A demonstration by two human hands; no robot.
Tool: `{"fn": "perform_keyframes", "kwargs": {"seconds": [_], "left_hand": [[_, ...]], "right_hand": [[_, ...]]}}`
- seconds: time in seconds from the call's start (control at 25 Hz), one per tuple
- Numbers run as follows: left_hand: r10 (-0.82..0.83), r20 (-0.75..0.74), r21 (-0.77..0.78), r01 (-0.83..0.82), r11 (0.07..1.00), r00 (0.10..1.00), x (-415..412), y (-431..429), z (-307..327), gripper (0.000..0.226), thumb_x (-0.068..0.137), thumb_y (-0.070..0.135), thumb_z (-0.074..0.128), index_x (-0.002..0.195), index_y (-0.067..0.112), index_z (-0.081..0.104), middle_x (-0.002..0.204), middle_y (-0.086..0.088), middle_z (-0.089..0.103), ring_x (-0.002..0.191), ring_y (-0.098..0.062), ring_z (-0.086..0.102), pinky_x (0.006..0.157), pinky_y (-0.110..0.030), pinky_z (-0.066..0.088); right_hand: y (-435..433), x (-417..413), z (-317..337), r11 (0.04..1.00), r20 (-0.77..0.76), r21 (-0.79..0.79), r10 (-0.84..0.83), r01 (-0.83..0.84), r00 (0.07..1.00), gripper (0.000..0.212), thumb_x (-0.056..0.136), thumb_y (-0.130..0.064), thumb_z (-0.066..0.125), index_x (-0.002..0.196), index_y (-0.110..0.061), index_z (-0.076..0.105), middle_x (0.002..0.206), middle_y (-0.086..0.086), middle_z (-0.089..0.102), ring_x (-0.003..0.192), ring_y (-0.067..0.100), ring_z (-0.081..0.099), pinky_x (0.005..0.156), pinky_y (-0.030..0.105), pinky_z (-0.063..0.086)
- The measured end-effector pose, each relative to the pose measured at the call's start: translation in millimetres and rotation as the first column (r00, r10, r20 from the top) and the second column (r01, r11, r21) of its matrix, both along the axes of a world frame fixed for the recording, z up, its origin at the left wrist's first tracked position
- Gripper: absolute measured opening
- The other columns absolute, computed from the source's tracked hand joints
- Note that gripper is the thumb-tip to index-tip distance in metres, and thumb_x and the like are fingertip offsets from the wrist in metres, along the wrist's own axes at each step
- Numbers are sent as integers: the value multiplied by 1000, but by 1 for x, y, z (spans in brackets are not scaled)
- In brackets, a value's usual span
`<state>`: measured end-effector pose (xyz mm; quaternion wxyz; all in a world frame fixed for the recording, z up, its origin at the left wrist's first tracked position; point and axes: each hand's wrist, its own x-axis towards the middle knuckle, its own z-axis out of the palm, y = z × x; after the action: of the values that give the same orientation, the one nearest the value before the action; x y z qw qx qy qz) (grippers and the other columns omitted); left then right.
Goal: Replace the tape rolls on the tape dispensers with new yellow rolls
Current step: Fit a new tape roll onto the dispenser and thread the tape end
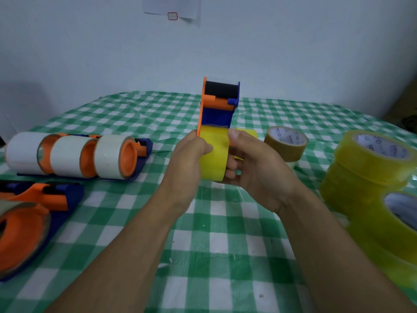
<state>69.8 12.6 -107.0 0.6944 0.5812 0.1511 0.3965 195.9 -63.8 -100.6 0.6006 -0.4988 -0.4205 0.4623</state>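
Note:
An orange and blue tape dispenser (217,102) is held upright above the table's middle, its black roller at the top. A yellow tape roll (214,152) sits on its lower end, between my hands. My left hand (187,163) grips the dispenser's orange left side and the roll's edge. My right hand (250,163) clasps the roll from the right, thumb on top. Three dispensers with whitish rolls (72,154) lie in a row at the left. Another dispenser (29,213) with a clear roll lies at the near left.
A stack of yellow rolls (370,168) stands at the right, with one more yellow roll (392,224) leaning in front. A brown roll (285,143) lies behind my right hand. The green checked tablecloth (221,245) covers the table; a white wall stands behind.

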Motion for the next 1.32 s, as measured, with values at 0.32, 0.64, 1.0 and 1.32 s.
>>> {"fn": "perform_keyframes", "kwargs": {"seconds": [0.32, 0.64, 1.0, 1.32], "left_hand": [[25, 31, -63, -23, 998, 999, 2, 0, -2, 38, 73, 15, 45, 105, -1, 60, 84, -17, 66, 69, -34, 63, 59, -45, 56], [85, -18, -23, -86, 996, 996, 2, -4, -1, 48, 72, 16, 44, 110, -12, 55, 81, -24, 61, 65, -35, 60, 56, -41, 55], [246, -64, 32, -245, 969, 967, 1, -10, 1, 26, 99, 15, 42, 89, 7, 65, 73, -5, 64, 67, -17, 60, 59, -23, 51], [196, -60, 59, -193, 979, 979, -2, -16, 3, 40, 107, 21, 36, 99, -6, 65, 71, -12, 71, 59, -22, 66, 54, -27, 55]], "right_hand": [[1, 1, -2, 980, 55, 189, -72, 60, 996, 62, 69, 3, 75, 128, -13, 62, 112, 9, 64, 83, 17, 62, 53, 28, 48], [0, 1, -5, 968, 119, 248, -68, 37, 991, 62, 67, 7, 75, 124, -13, 63, 113, 10, 65, 89, 19, 62, 56, 31, 50], [0, 0, -8, 940, 228, 340, -81, -1, 970, 66, 63, 12, 77, 122, -15, 63, 126, 8, 62, 121, 27, 59, 98, 46, 55], [-2, -7, -5, 951, 177, 304, -124, 66, 976, 40, 80, -5, 76, 118, -14, 67, 104, 4, 64, 75, 21, 58, 59, 28, 50]]}}
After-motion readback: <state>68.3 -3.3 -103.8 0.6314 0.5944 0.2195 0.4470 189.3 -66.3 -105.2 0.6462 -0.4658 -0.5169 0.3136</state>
